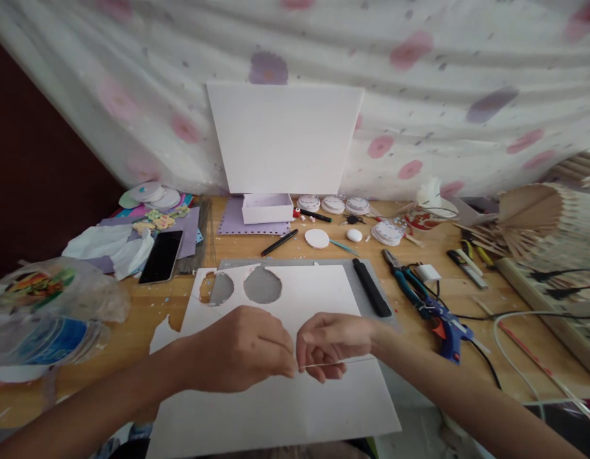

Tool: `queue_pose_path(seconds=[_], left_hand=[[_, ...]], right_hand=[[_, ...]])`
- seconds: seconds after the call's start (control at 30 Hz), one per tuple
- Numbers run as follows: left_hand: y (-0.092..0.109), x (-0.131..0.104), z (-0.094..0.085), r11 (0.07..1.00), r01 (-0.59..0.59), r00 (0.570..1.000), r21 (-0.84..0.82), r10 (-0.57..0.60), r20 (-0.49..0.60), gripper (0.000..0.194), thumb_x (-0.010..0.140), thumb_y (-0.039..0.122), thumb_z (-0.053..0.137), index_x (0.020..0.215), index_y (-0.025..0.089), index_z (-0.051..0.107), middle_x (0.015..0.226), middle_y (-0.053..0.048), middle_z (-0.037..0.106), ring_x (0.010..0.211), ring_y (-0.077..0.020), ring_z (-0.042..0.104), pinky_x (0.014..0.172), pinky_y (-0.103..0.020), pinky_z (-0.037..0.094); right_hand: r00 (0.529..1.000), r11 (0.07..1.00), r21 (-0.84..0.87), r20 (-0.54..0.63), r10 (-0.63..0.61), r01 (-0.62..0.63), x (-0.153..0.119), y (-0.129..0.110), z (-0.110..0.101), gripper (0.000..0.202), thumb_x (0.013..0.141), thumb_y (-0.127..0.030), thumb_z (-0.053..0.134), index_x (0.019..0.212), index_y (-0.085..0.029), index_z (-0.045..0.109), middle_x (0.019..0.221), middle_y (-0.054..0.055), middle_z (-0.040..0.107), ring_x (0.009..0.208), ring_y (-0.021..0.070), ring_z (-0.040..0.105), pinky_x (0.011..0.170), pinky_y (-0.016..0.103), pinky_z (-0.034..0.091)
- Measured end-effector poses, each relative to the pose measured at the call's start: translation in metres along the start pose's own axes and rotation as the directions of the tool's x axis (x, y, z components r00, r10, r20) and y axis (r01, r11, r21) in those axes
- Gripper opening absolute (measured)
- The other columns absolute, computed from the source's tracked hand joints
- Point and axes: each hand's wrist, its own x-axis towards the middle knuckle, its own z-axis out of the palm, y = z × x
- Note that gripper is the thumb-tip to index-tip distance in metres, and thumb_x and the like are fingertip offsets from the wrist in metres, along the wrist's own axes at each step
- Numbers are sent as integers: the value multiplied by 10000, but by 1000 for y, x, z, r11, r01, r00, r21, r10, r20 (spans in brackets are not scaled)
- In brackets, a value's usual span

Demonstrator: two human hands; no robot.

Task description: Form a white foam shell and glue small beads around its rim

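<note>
Bare forearms [127, 386] nearest, slanting in from either side of the white sheet [285, 414]; above the middle of that sheet, left hand [247, 350] with back turned upward, grip pinched close at one end of a thin pale strand [364, 360]; just beside it, over the same sheet, right hand [330, 344] with palm partly up, fingers loosely curled, strand running across them toward the wrist; cannot tell whether this second grip has firm hold of it; toward the far left corner of the sheet, two ragged round openings [263, 285], with grey mat [222, 287] showing through from beneath; along the right edge of the sheet, a black slim case [372, 288]; farther right of it on the wooden table [146, 312], pliers [400, 275], a white adapter [427, 273] and a blue glue gun [451, 336]; beyond the far edge of the sheet, a black pen [279, 242], a white oval disc [317, 238] and an open white box [267, 210]; farther behind the sheet, a blank white board [285, 140] standing upright before a flowered curtain [419, 127]; left of the sheet, a dark phone [161, 256] and, nearer, clear plastic packaging [91, 299].
</note>
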Motion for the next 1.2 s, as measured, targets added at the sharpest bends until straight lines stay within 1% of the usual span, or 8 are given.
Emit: queue_pose_path(seconds=[0.4, 0.5, 0.6, 0.73, 0.83, 0.97, 1.07, 1.2], left_hand=[[-9, -2, 13, 977, 117, 985, 180, -90, -148, 242, 876, 197, 459, 824, 195, 695, 732, -87, 685, 715, -179, 594, 684, -306, 444], [-16, 0, 26, 912, 380, 882, -157, -408, -236, 176, 817, 260, 574, 729, 171, 697, 701, -68, 686, 669, -160, 589, 657, -282, 443], [-24, 5, 36, 455, 570, 663, -684, -746, 56, 190, 696, 320, 703, 646, 140, 670, 642, -45, 673, 587, -125, 570, 598, -242, 448], [-32, 7, 36, 38, 592, 576, -805, -719, 390, 227, 664, 343, 733, 704, 125, 685, 682, -39, 681, 572, -87, 561, 607, -207, 454], [-37, 2, 27, 427, 636, 656, -643, -738, 159, 217, 752, 346, 664, 744, 133, 704, 720, -56, 695, 640, -125, 597, 630, -234, 467], [-38, -11, 13, 929, 327, 919, 174, -269, -289, 196, 871, 175, 513, 854, 170, 708, 804, -52, 713, 771, -156, 625, 721, -270, 470], [-35, -14, 10, 776, 11, 948, 630, 193, -254, 203, 877, 92, 487, 940, 136, 676, 865, -52, 722, 790, -161, 631, 723, -288, 495], [-30, -9, 15, 525, -123, 908, 842, 403, -118, 193, 878, 76, 483, 937, 82, 666, 912, -72, 724, 854, -182, 643, 725, -304, 530]], right_hand=[[916, 832, -555, -333, -223, 0, -4, -4, 18, 281, 765, -377, 691, 707, -150, 535, 555, -78, 485, 446, 27, 374, 404, 150, 284], [808, 304, -950, -236, -540, -74, -11, -3, 30, 183, 890, -252, 531, 734, -157, 538, 631, -24, 533, 520, 67, 433, 459, 197, 308], [776, -421, -893, 151, -613, -158, -16, -1, 34, 218, 904, -98, 424, 755, -154, 574, 696, 36, 598, 580, 118, 499, 482, 259, 306], [729, -691, -705, 391, -563, -156, -20, 7, 23, 181, 886, -100, 465, 766, -160, 586, 738, 45, 648, 569, 129, 521, 479, 280, 326], [695, -476, -860, 231, -681, -181, -25, 14, 14, 132, 909, -132, 457, 902, -168, 584, 753, 41, 646, 600, 133, 543, 508, 269, 369], [566, 505, -863, -417, -712, 0, -35, 14, 7, 196, 953, -339, 412, 1058, -188, 481, 829, 52, 641, 663, 127, 588, 588, 254, 459], [728, 891, -419, -555, -403, 174, -35, 6, 2, 305, 951, -427, 379, 1037, -163, 503, 809, 60, 644, 634, 120, 597, 556, 240, 459], [917, 973, -204, -358, -179, 110, -22, -3, -5, 330, 874, -427, 546, 951, -115, 620, 753, 39, 617, 491, 43, 469, 426, 170, 314]])
